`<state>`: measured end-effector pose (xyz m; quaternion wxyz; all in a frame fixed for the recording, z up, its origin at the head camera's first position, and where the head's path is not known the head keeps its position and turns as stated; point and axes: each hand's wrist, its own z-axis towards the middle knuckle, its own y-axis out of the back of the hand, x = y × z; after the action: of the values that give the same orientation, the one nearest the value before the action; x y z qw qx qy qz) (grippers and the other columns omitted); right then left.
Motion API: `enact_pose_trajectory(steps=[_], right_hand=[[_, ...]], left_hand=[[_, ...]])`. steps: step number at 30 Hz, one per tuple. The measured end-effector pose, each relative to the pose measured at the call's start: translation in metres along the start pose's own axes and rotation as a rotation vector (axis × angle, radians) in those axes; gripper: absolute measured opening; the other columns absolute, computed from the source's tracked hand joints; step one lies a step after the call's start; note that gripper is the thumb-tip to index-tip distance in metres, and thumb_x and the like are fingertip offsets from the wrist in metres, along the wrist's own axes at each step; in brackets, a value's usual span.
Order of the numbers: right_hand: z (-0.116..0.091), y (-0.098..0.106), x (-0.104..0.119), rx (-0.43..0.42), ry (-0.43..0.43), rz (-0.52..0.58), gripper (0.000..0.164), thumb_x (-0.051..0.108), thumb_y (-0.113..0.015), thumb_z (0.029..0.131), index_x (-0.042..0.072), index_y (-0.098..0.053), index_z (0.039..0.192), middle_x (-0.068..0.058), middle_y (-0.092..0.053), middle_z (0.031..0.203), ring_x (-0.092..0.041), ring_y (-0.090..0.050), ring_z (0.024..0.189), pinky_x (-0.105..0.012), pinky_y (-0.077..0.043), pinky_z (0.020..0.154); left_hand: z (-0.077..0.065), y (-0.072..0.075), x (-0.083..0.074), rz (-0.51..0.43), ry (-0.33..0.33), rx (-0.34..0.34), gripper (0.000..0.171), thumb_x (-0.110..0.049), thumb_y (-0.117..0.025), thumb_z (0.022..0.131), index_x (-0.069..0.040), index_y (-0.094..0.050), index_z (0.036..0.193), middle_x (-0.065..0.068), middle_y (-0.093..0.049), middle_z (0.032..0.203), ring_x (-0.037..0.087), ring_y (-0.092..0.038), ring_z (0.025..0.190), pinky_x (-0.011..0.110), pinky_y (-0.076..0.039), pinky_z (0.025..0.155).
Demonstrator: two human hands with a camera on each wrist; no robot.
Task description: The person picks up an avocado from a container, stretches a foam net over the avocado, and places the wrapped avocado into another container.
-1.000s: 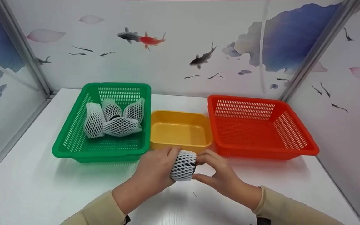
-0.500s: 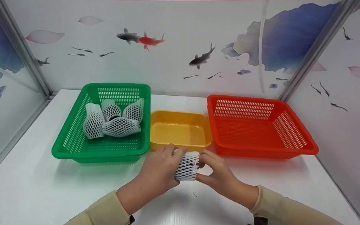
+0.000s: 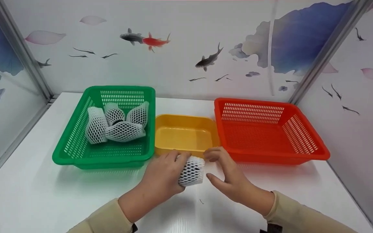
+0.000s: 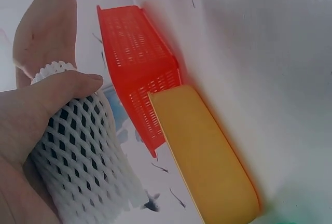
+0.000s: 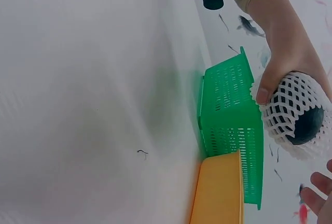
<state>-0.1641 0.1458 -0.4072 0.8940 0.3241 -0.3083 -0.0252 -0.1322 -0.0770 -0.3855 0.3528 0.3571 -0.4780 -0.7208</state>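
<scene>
My left hand (image 3: 163,174) grips a white foam net sleeve (image 3: 192,171) above the table, in front of the yellow tub. Inside the sleeve sits a dark, smooth, rounded thing (image 5: 308,125), whose end shows through the sleeve's opening in the right wrist view. Its kind I cannot tell. Just right of the sleeve, my right hand (image 3: 233,178) is apart from it, thumb and fingers spread with nothing between them. In the left wrist view the left thumb (image 4: 75,85) lies across the netting.
A green basket (image 3: 104,160) at left holds several things in white foam nets (image 3: 125,131). Beside it are a yellow tub (image 3: 186,121) and a red basket (image 3: 270,157). A small dark thread (image 3: 201,201) lies on the white table (image 3: 44,194). Printed walls enclose the back and sides.
The right fingers pulled the net's edge rightward over the dark end, then let go and moved off to the right. The left hand keeps its grip and has shifted slightly.
</scene>
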Motion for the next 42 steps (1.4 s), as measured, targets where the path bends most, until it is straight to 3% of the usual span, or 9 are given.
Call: enact_pose_trajectory(steps=[4, 7, 15, 23, 28, 35, 38, 42], right_hand=[[0.002, -0.005, 0.006, 0.122, -0.135, 0.045, 0.06, 0.023, -0.075, 0.087, 0.015, -0.041, 0.136, 0.003, -0.045, 0.134, -0.017, -0.051, 0.116, -0.035, -0.048, 0.093], [0.003, -0.008, 0.007, 0.152, -0.181, 0.095, 0.064, 0.029, -0.076, 0.086, 0.018, -0.04, 0.137, 0.004, -0.046, 0.134, -0.017, -0.051, 0.115, -0.033, -0.05, 0.092], [-0.001, -0.01, 0.001, 0.092, -0.114, 0.153, 0.057, 0.015, -0.077, 0.083, 0.013, -0.047, 0.132, -0.003, -0.048, 0.132, -0.022, -0.052, 0.116, -0.034, -0.051, 0.091], [-0.005, -0.008, -0.003, 0.027, -0.122, 0.144, 0.055, 0.001, -0.079, 0.078, 0.01, -0.052, 0.126, -0.008, -0.05, 0.128, -0.026, -0.053, 0.115, -0.034, -0.052, 0.088], [-0.005, -0.01, -0.006, 0.01, -0.105, 0.129, 0.054, -0.007, -0.08, 0.073, 0.005, -0.055, 0.12, -0.012, -0.052, 0.122, -0.027, -0.054, 0.113, -0.031, -0.054, 0.084], [-0.002, -0.01, -0.002, -0.031, -0.018, 0.174, 0.052, -0.016, -0.074, 0.073, -0.001, -0.053, 0.118, -0.018, -0.05, 0.119, -0.025, -0.055, 0.111, -0.032, -0.055, 0.08], [-0.003, -0.011, -0.007, -0.059, -0.044, 0.198, 0.054, -0.015, -0.073, 0.075, 0.0, -0.051, 0.122, -0.015, -0.051, 0.12, -0.024, -0.056, 0.111, -0.034, -0.056, 0.079], [-0.003, -0.011, -0.007, -0.072, -0.157, 0.192, 0.061, -0.009, -0.073, 0.08, 0.006, -0.046, 0.133, -0.009, -0.053, 0.125, -0.022, -0.056, 0.112, -0.034, -0.054, 0.084]], left_hand=[[0.001, -0.001, -0.003, -0.012, -0.01, -0.002, 0.087, -0.038, -0.089, 0.068, -0.011, -0.045, 0.138, 0.01, -0.057, 0.122, 0.026, -0.057, 0.102, 0.042, -0.053, 0.085], [0.001, -0.001, -0.004, -0.019, -0.015, -0.002, 0.086, -0.039, -0.087, 0.07, -0.01, -0.044, 0.138, 0.01, -0.056, 0.121, 0.026, -0.057, 0.102, 0.04, -0.053, 0.085], [0.0, -0.002, 0.0, -0.08, 0.002, 0.025, 0.088, -0.035, -0.088, 0.07, -0.01, -0.041, 0.14, 0.011, -0.054, 0.126, 0.027, -0.054, 0.109, 0.042, -0.051, 0.091], [-0.003, -0.004, 0.013, -0.186, 0.083, 0.07, 0.087, -0.029, -0.088, 0.072, -0.01, -0.04, 0.142, 0.011, -0.057, 0.127, 0.028, -0.055, 0.113, 0.044, -0.046, 0.098], [-0.003, -0.007, 0.021, -0.332, 0.143, 0.111, 0.082, -0.028, -0.088, 0.073, -0.013, -0.043, 0.14, 0.004, -0.057, 0.128, 0.024, -0.054, 0.114, 0.043, -0.043, 0.101], [-0.007, -0.003, 0.026, -0.593, 0.222, 0.049, 0.078, -0.018, -0.09, 0.07, -0.015, -0.046, 0.135, 0.0, -0.053, 0.128, 0.022, -0.05, 0.115, 0.044, -0.044, 0.099], [-0.007, -0.002, 0.027, -0.753, 0.248, -0.013, 0.078, -0.013, -0.089, 0.07, -0.017, -0.046, 0.135, 0.001, -0.052, 0.128, 0.023, -0.05, 0.114, 0.044, -0.046, 0.097], [-0.007, -0.001, 0.026, -1.011, 0.256, -0.088, 0.083, -0.007, -0.086, 0.073, -0.017, -0.039, 0.141, 0.009, -0.049, 0.127, 0.027, -0.055, 0.112, 0.039, -0.05, 0.092]])
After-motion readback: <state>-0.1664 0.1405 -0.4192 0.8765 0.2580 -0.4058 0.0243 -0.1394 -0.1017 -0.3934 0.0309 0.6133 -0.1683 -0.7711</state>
